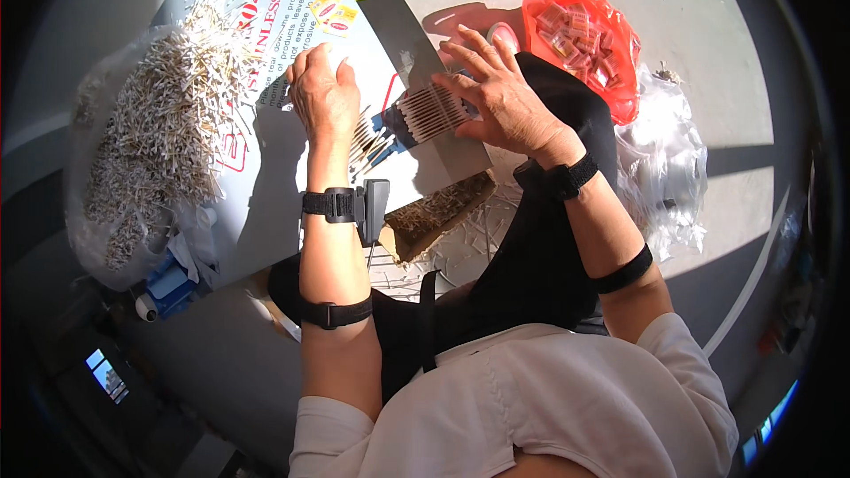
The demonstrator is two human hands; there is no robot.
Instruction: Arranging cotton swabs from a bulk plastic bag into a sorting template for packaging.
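My left hand (326, 97) is over the board, back upward, its fingers bent and its thumb apart; nothing shows in it, though the fingertips are partly hidden. Beside its wrist, loose cotton swabs (365, 143) lie on a small blue patch. My right hand (509, 106) has its fingers spread, with the thumb at the right end of a neat row of cotton swabs (434, 113). That row appears to sit in a clear holder near the board's right edge; I cannot tell whether the thumb touches it.
A large heap of cotton swabs (168, 115) in clear plastic covers the left of the printed board (266, 164). Yellow cards (336, 7) lie at the back. A red bag (624, 44) of small clear packs stands right, above clear plastic bags (660, 159). A cardboard box (416, 235) sits below.
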